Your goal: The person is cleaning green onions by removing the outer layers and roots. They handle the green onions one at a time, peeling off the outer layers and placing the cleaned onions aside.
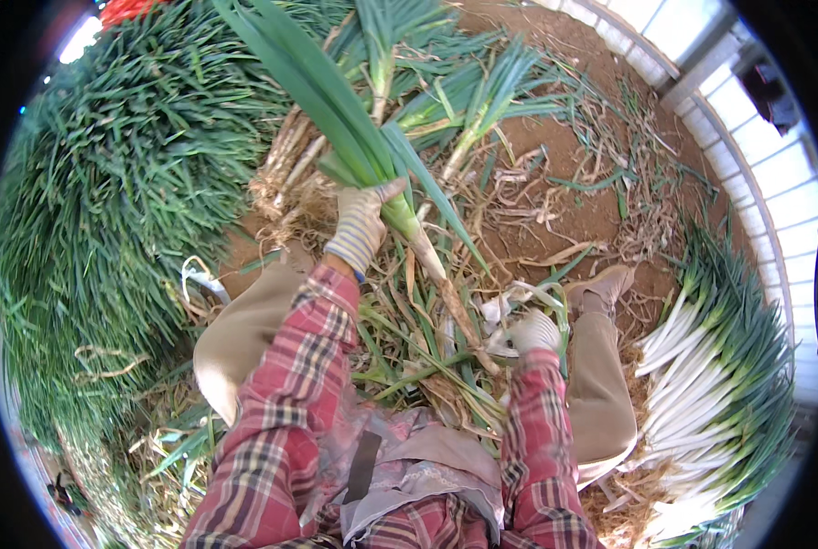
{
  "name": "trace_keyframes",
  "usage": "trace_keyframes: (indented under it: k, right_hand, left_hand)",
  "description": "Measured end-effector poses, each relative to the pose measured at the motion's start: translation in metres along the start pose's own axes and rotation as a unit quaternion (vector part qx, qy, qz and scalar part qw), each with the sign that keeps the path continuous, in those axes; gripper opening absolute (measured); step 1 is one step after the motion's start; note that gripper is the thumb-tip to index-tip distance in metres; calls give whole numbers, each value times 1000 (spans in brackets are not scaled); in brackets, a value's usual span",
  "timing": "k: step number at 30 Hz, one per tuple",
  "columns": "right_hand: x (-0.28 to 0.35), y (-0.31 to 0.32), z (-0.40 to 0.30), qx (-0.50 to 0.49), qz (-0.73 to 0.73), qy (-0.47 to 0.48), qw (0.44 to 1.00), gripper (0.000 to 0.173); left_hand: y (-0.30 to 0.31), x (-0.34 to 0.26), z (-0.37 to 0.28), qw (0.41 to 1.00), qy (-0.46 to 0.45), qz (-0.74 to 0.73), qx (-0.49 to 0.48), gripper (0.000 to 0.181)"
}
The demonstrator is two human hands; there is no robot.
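My left hand, in a striped knit glove, grips a long green onion where its green leaves meet the pale stem. The leaves fan up past the hand, and the brownish lower stem slants down to the right. Lower right, my right hand, in a pale glove, is blurred with its fingers curled under and mostly hidden. Pale peel and a bent leaf strip lie against or beside it; whether it holds them is unclear. Between my legs is a heap of stripped leaves.
A large mass of green onion leaves rises on the left. Unpeeled onions with roots lie ahead on brown soil. Peeled white-stemmed onions are piled on the right. A curved pale wall borders the right.
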State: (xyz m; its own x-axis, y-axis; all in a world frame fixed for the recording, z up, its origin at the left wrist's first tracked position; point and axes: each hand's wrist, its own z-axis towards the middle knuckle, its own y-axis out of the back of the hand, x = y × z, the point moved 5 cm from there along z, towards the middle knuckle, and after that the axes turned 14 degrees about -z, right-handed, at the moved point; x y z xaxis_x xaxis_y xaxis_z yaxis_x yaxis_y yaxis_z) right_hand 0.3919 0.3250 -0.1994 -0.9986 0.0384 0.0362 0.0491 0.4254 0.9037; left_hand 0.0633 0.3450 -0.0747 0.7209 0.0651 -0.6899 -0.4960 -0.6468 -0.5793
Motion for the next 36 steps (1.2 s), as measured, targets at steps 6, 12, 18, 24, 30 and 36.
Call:
trace_keyframes:
  k: [6, 12, 18, 24, 30, 36]
  right_hand:
    - [94, 112, -88, -3, 152, 140, 978, 42]
    - [170, 146, -101, 82, 618, 211, 753, 39]
    - [192, 162, -116, 33, 564, 224, 794, 23]
    - [184, 159, -106, -339, 164, 260, 889, 23]
    - [176, 133, -91, -127, 411, 253, 867, 19]
    - [195, 139, -131, 363, 797, 201, 440, 34]
  left_hand:
    - [-8, -44, -24, 988, 22, -71, 134, 34]
    - [-25, -51, -75, 969, 86, -40, 228, 34]
    - [-4, -57, -66, 961, 93, -116, 233, 35]
    - [-36, -55, -82, 950, 80, -199, 226, 35]
    - [-29, -57, -69, 959, 36, -154, 236, 51]
    - [-61, -79, -86, 881, 85, -145, 442, 92]
